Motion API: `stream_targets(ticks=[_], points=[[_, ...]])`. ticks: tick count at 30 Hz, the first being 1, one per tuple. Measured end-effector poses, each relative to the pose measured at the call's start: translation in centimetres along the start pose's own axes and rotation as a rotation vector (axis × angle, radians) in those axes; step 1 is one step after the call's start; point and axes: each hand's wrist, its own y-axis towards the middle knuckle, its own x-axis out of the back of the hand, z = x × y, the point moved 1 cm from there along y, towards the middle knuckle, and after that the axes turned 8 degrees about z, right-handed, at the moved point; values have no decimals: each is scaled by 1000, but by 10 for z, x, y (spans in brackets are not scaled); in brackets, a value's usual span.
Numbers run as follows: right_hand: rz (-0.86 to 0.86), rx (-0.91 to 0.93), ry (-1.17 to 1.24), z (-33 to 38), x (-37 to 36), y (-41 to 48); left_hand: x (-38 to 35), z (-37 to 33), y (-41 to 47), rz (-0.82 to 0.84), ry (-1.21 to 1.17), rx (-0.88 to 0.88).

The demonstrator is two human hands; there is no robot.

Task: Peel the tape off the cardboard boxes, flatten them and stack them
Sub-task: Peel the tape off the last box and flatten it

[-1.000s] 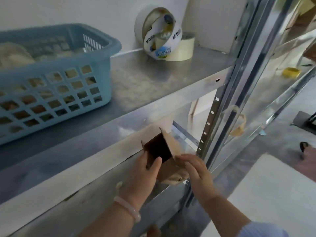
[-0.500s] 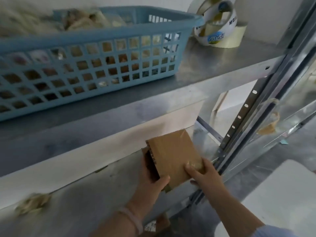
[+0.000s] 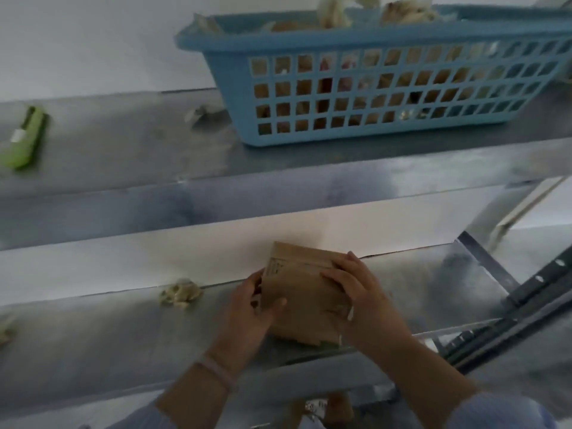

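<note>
The left grip (image 3: 247,308) holds the left edge of the cardboard box (image 3: 300,292), with the thumb lying across the brown top face and the fingers wrapped round the edge and out of sight behind it. The right grip (image 3: 359,292) lies over the box's far right corner. Its fingers (image 3: 343,267) are bent over the far edge and its thumb rests on the top face, so both hands are closed on the box. The box sits low and looks nearly flat. It rests on the lower shelf (image 3: 93,335) of a metal rack, close to the shelf's front edge and turned a little askew. Dark print shows near its far left corner, too blurred to read. A pale band (image 3: 216,370) circles the left wrist, and light blue sleeves show at the bottom of the view. To the left of the box on the same shelf, apart from it, lies a crumpled wad of tape (image 3: 181,292) against the white back panel. On the upper shelf (image 3: 123,168) stands a blue lattice basket (image 3: 340,41) filled with crumpled brownish and whitish scraps. A small scrap (image 3: 198,114) lies just beside its left end. Well to the left lies a green hand tool (image 3: 23,137), too blurred to name. A perforated dark upright (image 3: 541,280) of the rack runs down the right side.
</note>
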Motion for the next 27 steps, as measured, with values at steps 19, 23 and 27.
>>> stream_targets(ticks=[19,23,27], points=[[-26,250,-382,16,-20,30,17,25,-13,-71,154,9],[-9,239,-351,9,-17,31,19,26,-13,-33,126,37],[-18,235,-318,8,-19,29,26,31,-8,85,2,150]])
